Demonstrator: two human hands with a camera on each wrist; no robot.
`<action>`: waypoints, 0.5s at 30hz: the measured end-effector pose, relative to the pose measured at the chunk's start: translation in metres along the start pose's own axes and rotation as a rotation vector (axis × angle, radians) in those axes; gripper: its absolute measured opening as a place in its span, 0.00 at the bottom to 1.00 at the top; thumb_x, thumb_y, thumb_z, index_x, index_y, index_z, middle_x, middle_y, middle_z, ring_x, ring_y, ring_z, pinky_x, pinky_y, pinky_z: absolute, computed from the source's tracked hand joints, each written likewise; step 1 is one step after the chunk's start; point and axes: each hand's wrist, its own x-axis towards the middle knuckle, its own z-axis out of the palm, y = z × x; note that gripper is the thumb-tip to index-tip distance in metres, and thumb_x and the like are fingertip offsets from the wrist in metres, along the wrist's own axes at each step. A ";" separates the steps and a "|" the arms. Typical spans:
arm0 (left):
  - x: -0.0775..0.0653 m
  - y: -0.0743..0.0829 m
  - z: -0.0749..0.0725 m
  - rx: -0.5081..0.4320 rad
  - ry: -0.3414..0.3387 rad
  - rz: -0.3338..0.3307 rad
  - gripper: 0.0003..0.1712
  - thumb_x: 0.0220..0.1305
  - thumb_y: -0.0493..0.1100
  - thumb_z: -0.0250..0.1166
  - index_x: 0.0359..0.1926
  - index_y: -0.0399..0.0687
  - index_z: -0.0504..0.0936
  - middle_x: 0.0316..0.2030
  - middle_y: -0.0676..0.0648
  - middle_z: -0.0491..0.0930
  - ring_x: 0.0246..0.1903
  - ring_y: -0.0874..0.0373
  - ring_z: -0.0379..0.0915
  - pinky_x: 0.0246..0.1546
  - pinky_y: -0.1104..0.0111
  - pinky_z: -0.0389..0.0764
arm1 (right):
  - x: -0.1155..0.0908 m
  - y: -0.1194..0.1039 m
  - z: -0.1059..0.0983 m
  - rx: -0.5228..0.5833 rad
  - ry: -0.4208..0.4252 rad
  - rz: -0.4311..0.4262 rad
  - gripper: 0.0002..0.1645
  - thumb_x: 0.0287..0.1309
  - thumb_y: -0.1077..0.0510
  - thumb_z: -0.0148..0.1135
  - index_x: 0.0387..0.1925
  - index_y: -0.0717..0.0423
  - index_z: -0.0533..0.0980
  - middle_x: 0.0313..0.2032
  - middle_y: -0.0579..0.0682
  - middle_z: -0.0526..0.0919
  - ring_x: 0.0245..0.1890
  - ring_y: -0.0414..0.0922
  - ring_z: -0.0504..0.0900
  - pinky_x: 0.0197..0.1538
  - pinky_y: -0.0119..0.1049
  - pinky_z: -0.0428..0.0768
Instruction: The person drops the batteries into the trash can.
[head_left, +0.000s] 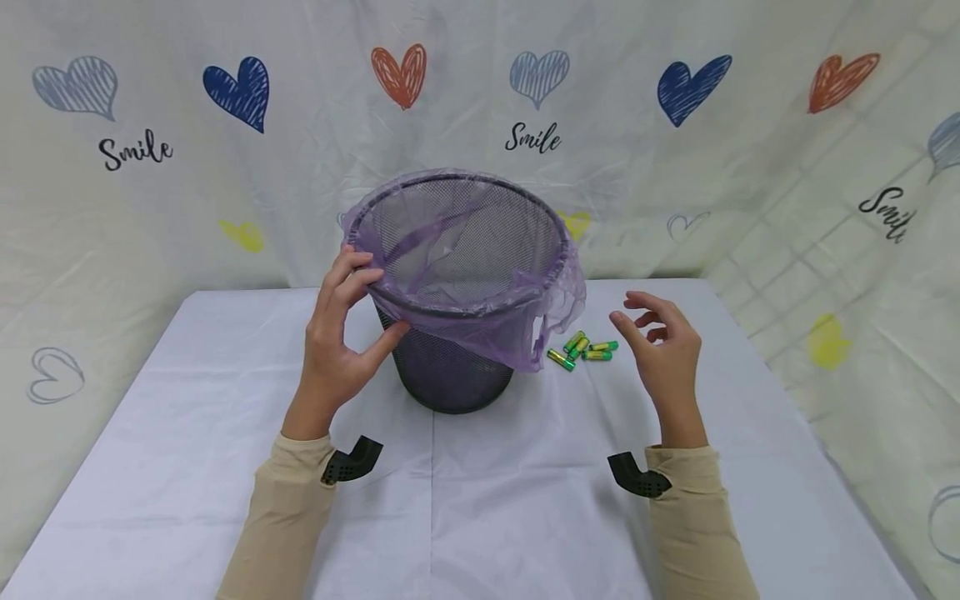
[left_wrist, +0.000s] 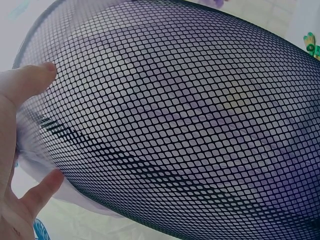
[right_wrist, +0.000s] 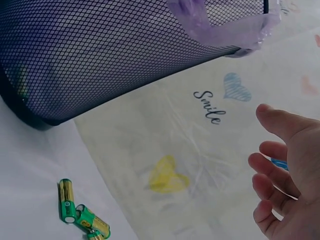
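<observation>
A black wire-mesh wastebasket (head_left: 457, 375) stands upright on the table, lined with a thin purple plastic bag (head_left: 487, 337) folded over its rim. My left hand (head_left: 337, 342) holds the basket at its left side, fingertips on the bag-covered rim and thumb against the outside below it. In the left wrist view the mesh (left_wrist: 175, 120) fills most of the picture beside that hand's thumb and finger. My right hand (head_left: 667, 350) hovers to the right of the basket with loosely bent fingers and nothing in them. Several green-and-gold batteries (head_left: 597, 355) lie between it and the basket.
A white cloth covers the table (head_left: 525, 508). Behind it hangs a pale curtain (head_left: 315, 183) printed with hearts and "Smile". The bag's loose handle (head_left: 536, 342) droops over the basket's right side, near the batteries.
</observation>
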 end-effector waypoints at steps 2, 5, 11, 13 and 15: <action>0.000 0.000 0.000 -0.002 0.003 0.000 0.33 0.34 0.23 0.70 0.48 0.23 0.69 0.52 0.25 0.66 0.63 0.32 0.54 0.59 0.72 0.70 | 0.001 0.003 0.001 -0.003 -0.006 0.000 0.19 0.49 0.60 0.66 0.45 0.60 0.78 0.39 0.63 0.80 0.31 0.39 0.73 0.31 0.24 0.66; -0.001 -0.001 0.000 -0.009 0.006 0.006 0.34 0.33 0.22 0.70 0.48 0.23 0.69 0.52 0.24 0.66 0.63 0.32 0.54 0.59 0.72 0.71 | 0.000 0.006 0.002 -0.013 -0.016 0.005 0.19 0.49 0.60 0.66 0.46 0.59 0.78 0.40 0.61 0.81 0.32 0.42 0.73 0.31 0.26 0.67; 0.000 -0.002 0.000 -0.014 -0.004 0.010 0.34 0.34 0.23 0.70 0.49 0.24 0.69 0.52 0.25 0.66 0.64 0.32 0.53 0.59 0.71 0.71 | -0.001 0.006 0.002 -0.026 -0.027 0.021 0.19 0.50 0.60 0.66 0.46 0.61 0.77 0.40 0.59 0.82 0.33 0.51 0.73 0.31 0.31 0.69; 0.000 -0.002 0.000 -0.012 -0.004 0.007 0.34 0.34 0.23 0.70 0.49 0.24 0.69 0.52 0.25 0.66 0.64 0.32 0.53 0.59 0.72 0.71 | -0.001 0.008 0.003 -0.027 -0.035 0.027 0.19 0.50 0.60 0.65 0.46 0.61 0.77 0.40 0.59 0.82 0.33 0.51 0.73 0.31 0.31 0.69; -0.001 -0.001 -0.001 -0.009 -0.001 0.002 0.34 0.35 0.23 0.70 0.49 0.24 0.69 0.52 0.25 0.66 0.64 0.32 0.53 0.59 0.72 0.70 | -0.001 0.010 0.003 -0.022 -0.041 0.028 0.19 0.50 0.60 0.66 0.46 0.60 0.78 0.39 0.59 0.82 0.33 0.49 0.73 0.31 0.30 0.69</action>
